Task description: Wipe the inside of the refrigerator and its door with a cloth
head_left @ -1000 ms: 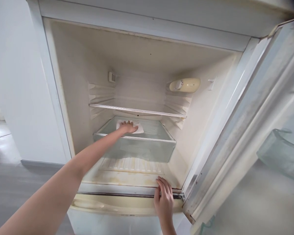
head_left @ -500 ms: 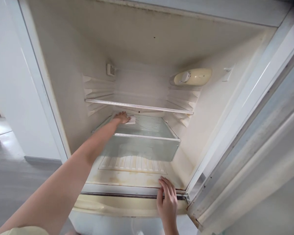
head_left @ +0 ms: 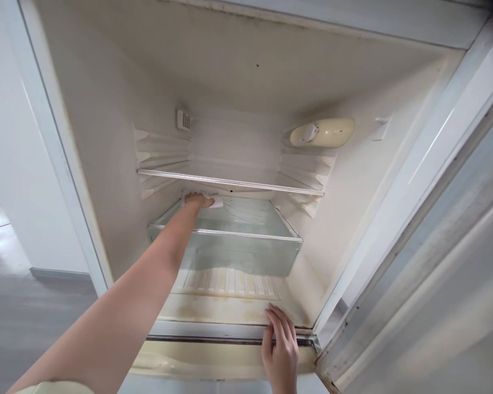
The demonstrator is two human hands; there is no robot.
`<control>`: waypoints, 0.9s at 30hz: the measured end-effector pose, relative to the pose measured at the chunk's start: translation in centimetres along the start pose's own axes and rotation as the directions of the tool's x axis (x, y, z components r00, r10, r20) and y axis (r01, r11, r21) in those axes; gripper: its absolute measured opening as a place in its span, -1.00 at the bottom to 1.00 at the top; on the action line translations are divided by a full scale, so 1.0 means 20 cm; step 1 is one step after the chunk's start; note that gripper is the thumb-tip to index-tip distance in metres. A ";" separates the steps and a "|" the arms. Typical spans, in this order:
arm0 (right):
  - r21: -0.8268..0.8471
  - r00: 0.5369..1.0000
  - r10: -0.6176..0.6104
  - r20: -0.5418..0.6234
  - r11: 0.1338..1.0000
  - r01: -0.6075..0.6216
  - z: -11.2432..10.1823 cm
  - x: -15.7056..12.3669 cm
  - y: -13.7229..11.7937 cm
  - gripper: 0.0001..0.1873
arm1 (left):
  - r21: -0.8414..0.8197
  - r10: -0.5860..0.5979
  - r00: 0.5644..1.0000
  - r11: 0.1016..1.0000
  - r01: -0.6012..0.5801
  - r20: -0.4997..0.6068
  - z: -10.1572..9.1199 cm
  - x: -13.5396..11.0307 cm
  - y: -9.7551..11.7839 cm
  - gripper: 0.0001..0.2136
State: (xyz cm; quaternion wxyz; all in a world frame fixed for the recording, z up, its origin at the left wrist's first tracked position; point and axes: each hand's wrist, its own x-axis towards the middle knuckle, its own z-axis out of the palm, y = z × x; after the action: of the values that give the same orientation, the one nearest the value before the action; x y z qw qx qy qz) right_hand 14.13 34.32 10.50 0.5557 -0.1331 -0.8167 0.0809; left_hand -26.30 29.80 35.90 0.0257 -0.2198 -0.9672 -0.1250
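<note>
My left hand point(head_left: 199, 200) reaches deep into a refrigerator and presses a white cloth point(head_left: 217, 202) onto the glass shelf point(head_left: 246, 216) at the back left. Its fingers curve over the cloth, part of which shows beside the thumb. Under that shelf sits a clear drawer point(head_left: 242, 254). My right hand point(head_left: 281, 342) rests at the front sill of the compartment, fingers stretched out and slightly bent, holding nothing.
An upper glass shelf point(head_left: 230, 180) spans the space above my left hand. On the right wall is a yellowed lamp housing point(head_left: 332, 133) with a dial. The open door point(head_left: 439, 284) stands at the right. Brownish stains mark the ribbed floor point(head_left: 230, 283).
My left hand has slid a little to the left on the glass shelf with the cloth. My right hand stays at the sill. The view has shifted slightly.
</note>
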 end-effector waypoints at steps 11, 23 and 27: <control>-0.007 1.000 0.008 0.000 1.000 -0.008 0.00 0.00 -0.01 -0.72 | 0.022 -0.058 0.997 0.998 0.057 0.043 0.05 -0.02 0.28 -0.38; 0.012 0.999 0.035 -0.009 0.999 -0.035 0.00 0.01 -0.02 -0.69 | -0.018 0.072 0.993 0.997 -0.071 0.092 0.14 -0.13 0.68 -0.32; 0.016 1.000 0.028 -0.003 0.999 -0.028 0.00 0.02 -0.03 -0.69 | -0.024 0.109 0.988 0.994 -0.107 0.111 0.17 -0.14 0.80 -0.31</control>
State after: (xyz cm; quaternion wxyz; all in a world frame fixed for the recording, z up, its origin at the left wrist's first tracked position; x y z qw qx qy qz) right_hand 14.01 33.82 11.02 0.5570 -0.1404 -0.8130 0.0950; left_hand -16.77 43.50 35.97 -0.0237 -0.2790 -0.9525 -0.1195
